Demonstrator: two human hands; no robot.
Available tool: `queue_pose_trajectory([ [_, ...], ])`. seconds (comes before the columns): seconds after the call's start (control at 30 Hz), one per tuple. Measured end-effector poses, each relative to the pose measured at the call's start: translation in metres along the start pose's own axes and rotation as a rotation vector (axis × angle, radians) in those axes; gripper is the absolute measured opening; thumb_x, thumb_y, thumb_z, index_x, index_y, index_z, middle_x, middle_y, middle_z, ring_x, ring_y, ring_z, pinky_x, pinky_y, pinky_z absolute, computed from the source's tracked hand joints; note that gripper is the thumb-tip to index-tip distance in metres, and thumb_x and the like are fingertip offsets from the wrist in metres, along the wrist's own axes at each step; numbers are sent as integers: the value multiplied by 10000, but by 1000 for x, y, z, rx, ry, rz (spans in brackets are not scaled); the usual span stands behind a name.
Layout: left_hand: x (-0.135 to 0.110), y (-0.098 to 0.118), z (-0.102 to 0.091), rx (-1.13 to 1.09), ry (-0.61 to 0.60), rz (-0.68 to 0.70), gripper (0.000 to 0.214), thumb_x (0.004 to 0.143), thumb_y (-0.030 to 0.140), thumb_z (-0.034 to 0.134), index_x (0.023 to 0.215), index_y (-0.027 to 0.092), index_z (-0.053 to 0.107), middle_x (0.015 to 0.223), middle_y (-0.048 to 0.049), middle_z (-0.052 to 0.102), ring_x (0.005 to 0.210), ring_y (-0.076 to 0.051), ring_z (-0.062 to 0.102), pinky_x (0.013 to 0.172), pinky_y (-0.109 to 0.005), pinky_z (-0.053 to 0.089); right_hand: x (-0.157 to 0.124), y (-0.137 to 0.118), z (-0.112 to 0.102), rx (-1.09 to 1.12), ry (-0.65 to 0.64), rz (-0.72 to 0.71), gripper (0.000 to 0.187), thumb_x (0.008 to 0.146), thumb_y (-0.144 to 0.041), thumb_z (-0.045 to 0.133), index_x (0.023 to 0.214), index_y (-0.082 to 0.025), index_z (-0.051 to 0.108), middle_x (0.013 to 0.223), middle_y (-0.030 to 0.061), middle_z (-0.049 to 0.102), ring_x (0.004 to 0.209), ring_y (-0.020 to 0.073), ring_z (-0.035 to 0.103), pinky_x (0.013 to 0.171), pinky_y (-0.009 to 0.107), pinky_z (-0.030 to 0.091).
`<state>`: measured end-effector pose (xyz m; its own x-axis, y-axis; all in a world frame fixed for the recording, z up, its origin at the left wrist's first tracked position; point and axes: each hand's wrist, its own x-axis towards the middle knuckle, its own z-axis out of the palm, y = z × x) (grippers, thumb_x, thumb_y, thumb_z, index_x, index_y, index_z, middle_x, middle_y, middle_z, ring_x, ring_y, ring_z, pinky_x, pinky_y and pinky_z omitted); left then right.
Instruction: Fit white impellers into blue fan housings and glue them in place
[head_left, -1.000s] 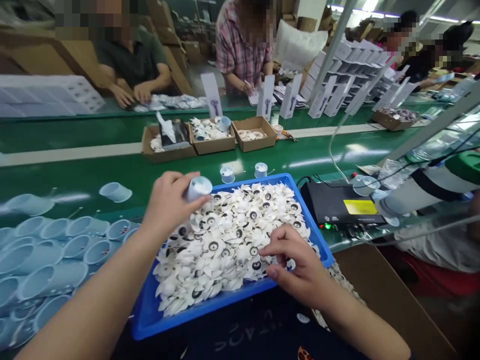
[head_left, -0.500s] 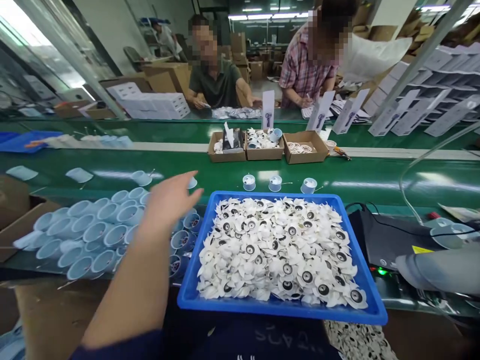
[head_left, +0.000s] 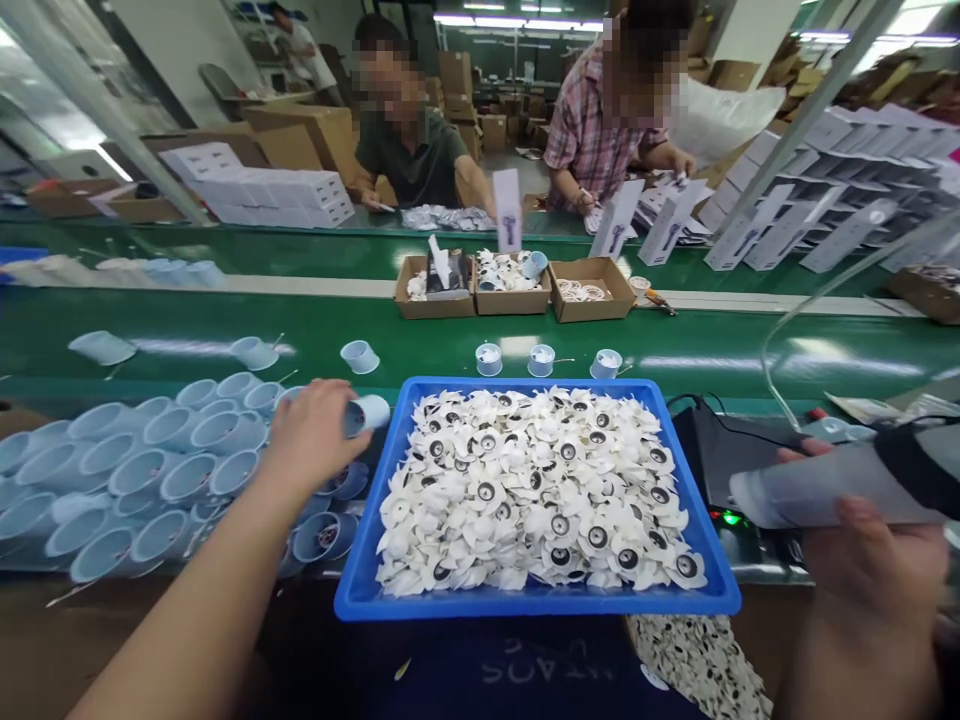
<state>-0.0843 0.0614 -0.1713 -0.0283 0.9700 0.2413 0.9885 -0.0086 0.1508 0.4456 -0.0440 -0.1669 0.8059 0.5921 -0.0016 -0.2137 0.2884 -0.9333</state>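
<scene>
My left hand (head_left: 315, 435) reaches over the left side of the work surface, thumb and fingers closed around a light blue plastic cup (head_left: 371, 412) lying on its side. Many similar blue cups (head_left: 142, 468) lie stacked beside it, some with small parts inside. At the right edge, my right hand (head_left: 874, 550) is wrapped around a frosted grey cylinder (head_left: 802, 490) with a black band, held sideways. Between my hands sits a blue tray (head_left: 536, 603) heaped with white fan impellers (head_left: 517, 500), many showing dark ringed hubs.
Beyond the tray, single blue cups (head_left: 541, 360) stand on the green conveyor (head_left: 420, 340). Cardboard boxes of parts (head_left: 512, 300) sit farther back. A black device (head_left: 705, 460) with a green light is right of the tray. Two people work across the line.
My left hand has moved down and closed on a cup. My right hand has come into view around the frosted cylinder. The whole view has shifted slightly.
</scene>
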Motion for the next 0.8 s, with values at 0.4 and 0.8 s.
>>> queue_pose_trajectory([
  [0.4,-100,193,-20,-659,-87,750,503,813,236,673,1295,289,538,1314,-68,651,1245,-296,620,1022,-457,538,-77,-46,106,507,-1075,276,656,593,-487,881,1171,-294,639,989,7,736,796,184,733,719,347,656],
  [0.8,-101,225,-24,-883,-156,688,330,720,321,860,957,259,638,873,37,692,753,-176,663,683,-283,539,-104,-48,110,247,-1024,156,406,699,-542,863,906,-228,711,938,40,699,840,207,690,777,370,628],
])
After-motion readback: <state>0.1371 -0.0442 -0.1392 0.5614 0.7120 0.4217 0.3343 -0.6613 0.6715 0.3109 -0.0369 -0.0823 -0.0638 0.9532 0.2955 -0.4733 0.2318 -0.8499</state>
